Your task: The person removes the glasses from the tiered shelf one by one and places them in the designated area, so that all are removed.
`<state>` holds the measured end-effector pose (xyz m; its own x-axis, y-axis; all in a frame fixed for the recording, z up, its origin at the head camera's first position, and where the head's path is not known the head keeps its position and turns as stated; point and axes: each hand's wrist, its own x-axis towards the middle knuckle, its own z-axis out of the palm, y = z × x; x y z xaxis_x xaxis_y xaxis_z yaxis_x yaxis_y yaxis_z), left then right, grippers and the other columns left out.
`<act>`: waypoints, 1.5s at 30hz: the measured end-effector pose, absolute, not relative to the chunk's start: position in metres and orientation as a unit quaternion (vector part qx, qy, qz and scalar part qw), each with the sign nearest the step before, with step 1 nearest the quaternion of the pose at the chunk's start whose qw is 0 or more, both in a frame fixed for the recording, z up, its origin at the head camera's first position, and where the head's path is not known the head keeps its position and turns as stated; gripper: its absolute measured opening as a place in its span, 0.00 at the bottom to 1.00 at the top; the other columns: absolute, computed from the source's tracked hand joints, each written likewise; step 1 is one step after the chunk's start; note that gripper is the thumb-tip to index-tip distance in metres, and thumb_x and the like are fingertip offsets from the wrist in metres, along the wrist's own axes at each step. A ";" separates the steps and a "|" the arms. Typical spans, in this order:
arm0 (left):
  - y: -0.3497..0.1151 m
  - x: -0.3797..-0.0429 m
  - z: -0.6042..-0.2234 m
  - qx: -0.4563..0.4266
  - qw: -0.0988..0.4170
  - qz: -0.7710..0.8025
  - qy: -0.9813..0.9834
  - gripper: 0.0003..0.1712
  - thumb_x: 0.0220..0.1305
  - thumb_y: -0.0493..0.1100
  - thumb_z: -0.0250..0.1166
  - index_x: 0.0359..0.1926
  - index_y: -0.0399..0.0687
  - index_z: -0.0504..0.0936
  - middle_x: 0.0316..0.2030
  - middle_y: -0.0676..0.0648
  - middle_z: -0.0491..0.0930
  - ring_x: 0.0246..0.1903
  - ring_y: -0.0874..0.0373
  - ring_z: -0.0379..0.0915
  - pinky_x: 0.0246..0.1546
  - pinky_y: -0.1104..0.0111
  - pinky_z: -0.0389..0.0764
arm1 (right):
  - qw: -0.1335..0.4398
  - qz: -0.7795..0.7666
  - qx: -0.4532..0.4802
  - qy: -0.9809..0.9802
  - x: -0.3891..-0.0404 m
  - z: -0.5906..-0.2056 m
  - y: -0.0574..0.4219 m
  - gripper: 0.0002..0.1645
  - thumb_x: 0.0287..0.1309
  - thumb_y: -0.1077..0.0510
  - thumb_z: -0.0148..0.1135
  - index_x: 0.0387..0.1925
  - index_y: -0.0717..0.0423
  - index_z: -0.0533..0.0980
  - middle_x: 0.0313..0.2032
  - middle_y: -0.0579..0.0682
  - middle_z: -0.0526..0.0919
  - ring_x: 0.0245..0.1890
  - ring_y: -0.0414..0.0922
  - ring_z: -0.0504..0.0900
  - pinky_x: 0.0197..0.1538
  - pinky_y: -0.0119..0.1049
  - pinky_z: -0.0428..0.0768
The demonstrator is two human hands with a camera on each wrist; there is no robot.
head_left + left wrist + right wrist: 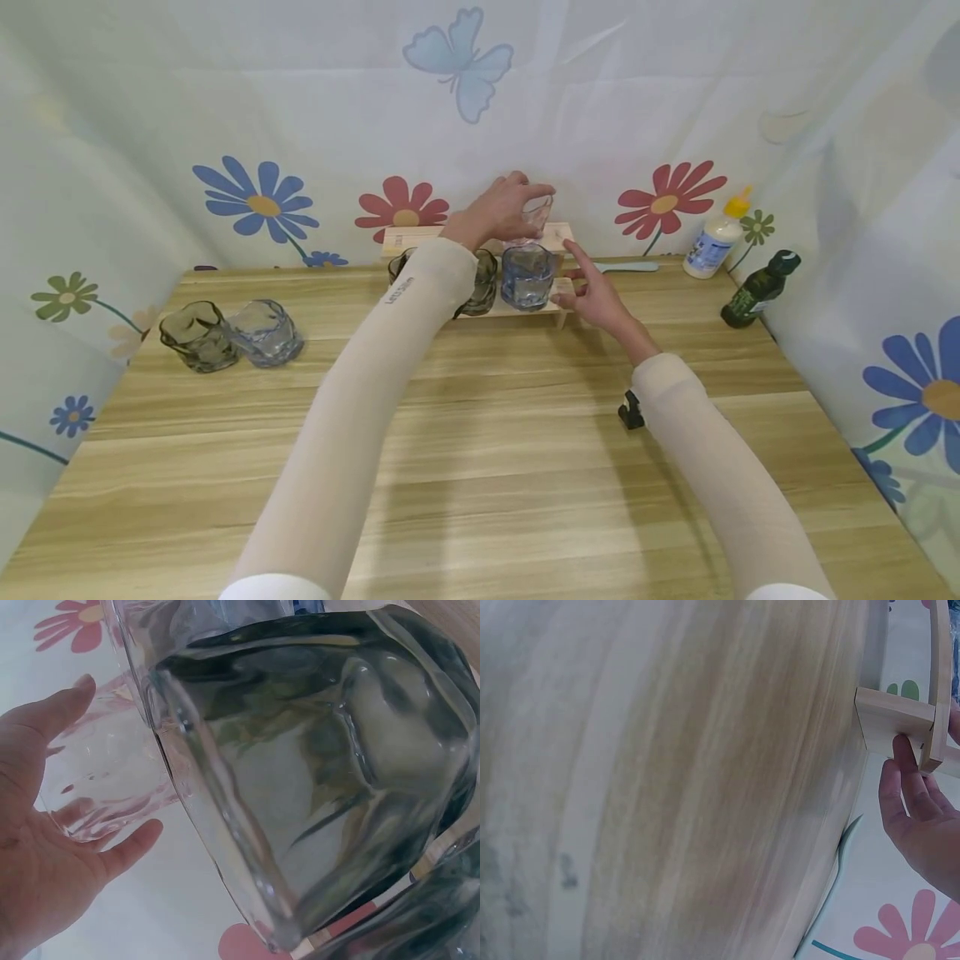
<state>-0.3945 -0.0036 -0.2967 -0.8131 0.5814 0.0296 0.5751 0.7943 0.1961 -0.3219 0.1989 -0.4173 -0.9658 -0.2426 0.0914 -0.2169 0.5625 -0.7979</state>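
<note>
My left hand [495, 212] reaches over the two-tier wooden rack [405, 241] and holds a clear pink glass [538, 215] at its upper tier. In the left wrist view the thumb and fingers lie around the pink glass [112, 772]; a large grey glass [285, 772] fills the foreground. On the rack's lower tier stand a blue glass [528, 279] and smoky grey glasses [486, 285], partly hidden by my left arm. My right hand [600, 296] grips the rack's right end, and in the right wrist view its fingers [906, 761] touch the wooden side.
At the table's left, a smoky glass [198, 337] and a bluish glass [266, 333] touch. To the right stand a white bottle with a yellow cap [708, 246] and a dark green bottle [757, 292]. A pale blue utensil [628, 267] lies behind; a small black object [632, 412] is near my right forearm.
</note>
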 end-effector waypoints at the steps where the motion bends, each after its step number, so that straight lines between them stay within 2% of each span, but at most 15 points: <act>1: -0.003 -0.395 -0.297 0.305 0.016 0.098 0.947 0.43 0.64 0.54 0.68 0.76 0.58 0.61 0.68 0.38 0.64 0.63 0.42 0.63 0.67 0.55 0.67 | 0.016 -0.448 -0.128 0.885 -0.322 -0.417 0.199 0.58 0.61 0.65 0.67 0.80 0.34 0.43 0.65 0.66 0.72 0.41 0.56 0.79 0.41 0.38 0.77; 6: -0.002 -0.397 -0.298 0.302 0.013 0.102 0.948 0.43 0.63 0.55 0.69 0.75 0.58 0.63 0.65 0.38 0.66 0.62 0.43 0.65 0.66 0.55 0.68 | 0.016 -0.447 -0.123 0.886 -0.322 -0.416 0.198 0.59 0.61 0.65 0.67 0.80 0.34 0.43 0.65 0.67 0.72 0.47 0.60 0.80 0.47 0.45 0.78; 12: 0.002 -0.398 -0.298 0.291 0.015 0.088 0.952 0.42 0.62 0.58 0.69 0.74 0.60 0.64 0.65 0.38 0.66 0.63 0.42 0.65 0.65 0.55 0.69 | 0.012 -0.452 -0.130 0.882 -0.323 -0.419 0.199 0.59 0.61 0.67 0.67 0.80 0.37 0.43 0.66 0.67 0.70 0.47 0.61 0.80 0.46 0.44 0.79; 18: 0.006 -0.397 -0.297 0.258 0.036 0.081 0.962 0.43 0.62 0.61 0.68 0.74 0.63 0.62 0.68 0.40 0.62 0.66 0.43 0.61 0.64 0.51 0.72 | 0.012 -0.449 -0.125 0.884 -0.323 -0.419 0.198 0.59 0.61 0.66 0.67 0.80 0.34 0.43 0.66 0.67 0.71 0.49 0.61 0.80 0.49 0.48 0.79; 21: 0.007 -0.395 -0.295 0.246 0.042 0.082 0.965 0.42 0.62 0.61 0.68 0.74 0.64 0.62 0.68 0.41 0.62 0.66 0.43 0.62 0.63 0.50 0.73 | 0.015 -0.450 -0.122 0.885 -0.323 -0.419 0.198 0.59 0.61 0.65 0.67 0.80 0.33 0.43 0.66 0.67 0.71 0.47 0.60 0.80 0.48 0.47 0.79; 31: 0.009 -0.394 -0.292 0.237 0.049 0.097 0.965 0.39 0.61 0.56 0.70 0.71 0.62 0.66 0.66 0.41 0.64 0.60 0.46 0.66 0.63 0.55 0.72 | 0.012 -0.452 -0.128 0.883 -0.323 -0.419 0.199 0.59 0.61 0.66 0.67 0.80 0.35 0.43 0.65 0.67 0.72 0.41 0.55 0.79 0.39 0.34 0.76; 45: 0.002 -0.397 -0.296 0.253 0.021 0.109 0.961 0.37 0.60 0.55 0.72 0.69 0.62 0.70 0.64 0.42 0.68 0.58 0.47 0.68 0.66 0.56 0.71 | 0.009 -0.448 -0.123 0.885 -0.322 -0.418 0.199 0.58 0.60 0.66 0.67 0.80 0.35 0.44 0.64 0.67 0.73 0.42 0.56 0.80 0.40 0.36 0.77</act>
<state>-0.3967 0.0019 -0.2960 -0.8714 0.4904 0.0139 0.4810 0.8486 0.2203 -0.3221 0.1986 -0.4180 -0.9695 -0.2259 0.0951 -0.2103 0.5676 -0.7960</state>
